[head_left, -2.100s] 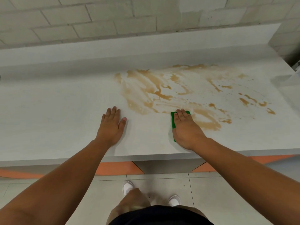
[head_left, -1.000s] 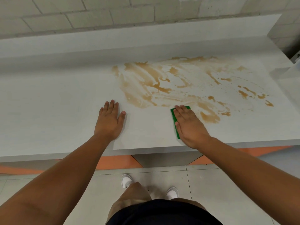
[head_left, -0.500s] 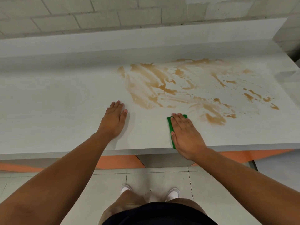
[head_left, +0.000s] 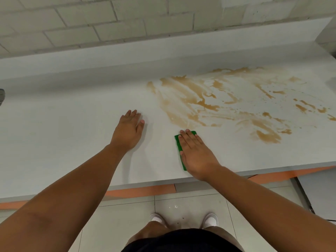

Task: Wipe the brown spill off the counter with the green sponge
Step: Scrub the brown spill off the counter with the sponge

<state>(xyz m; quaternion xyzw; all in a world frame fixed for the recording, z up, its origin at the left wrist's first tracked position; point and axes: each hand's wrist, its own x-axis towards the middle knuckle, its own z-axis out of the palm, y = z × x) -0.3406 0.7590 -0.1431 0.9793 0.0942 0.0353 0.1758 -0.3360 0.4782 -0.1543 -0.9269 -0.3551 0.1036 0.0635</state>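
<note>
The right hand [head_left: 197, 155], grip released, is pressing the green sponge [head_left: 178, 145] flat. Firm overlapping strokes through the brown spill [head_left: 207, 105] are looking advisable.

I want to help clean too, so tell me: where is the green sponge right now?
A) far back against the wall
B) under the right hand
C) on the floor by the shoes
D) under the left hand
B: the green sponge peeks out from under the flat right hand, close to the near edge of the brown spill, while the left hand lies flat on the bare counter.
</note>
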